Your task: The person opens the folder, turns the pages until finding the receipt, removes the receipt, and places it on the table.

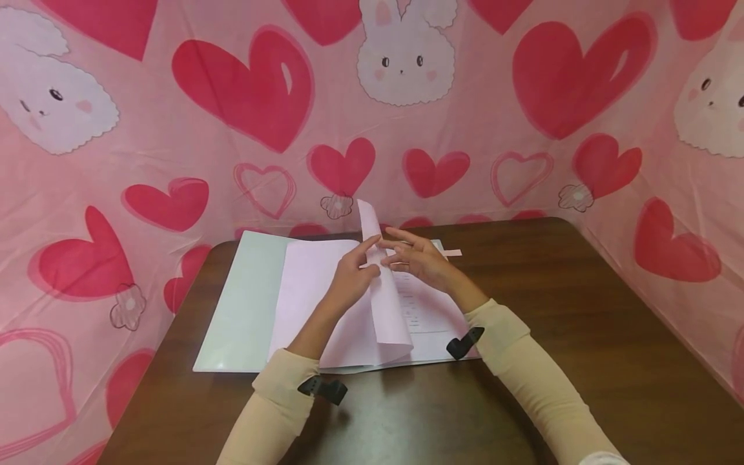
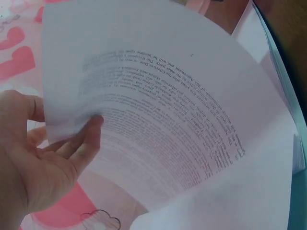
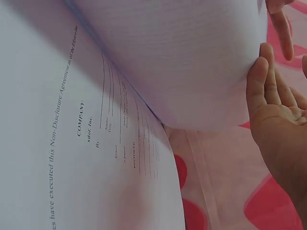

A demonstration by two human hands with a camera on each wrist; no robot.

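Observation:
A printed white page stands curled up from the middle of an open document folder. My left hand pinches its raised edge; in the left wrist view fingertips lie on the printed side, and part of the hand is hidden behind the sheet. The right hand is beside the same edge with fingers extended, their tips touching the page in the right wrist view. Under it lies a sheet with signature lines headed COMPANY and RECIPIENT.
The folder lies on a dark wooden table. A small pale tab sticks out at its right. A pink cloth with hearts and rabbits hangs behind the table. Each sleeve cuff carries a black strap.

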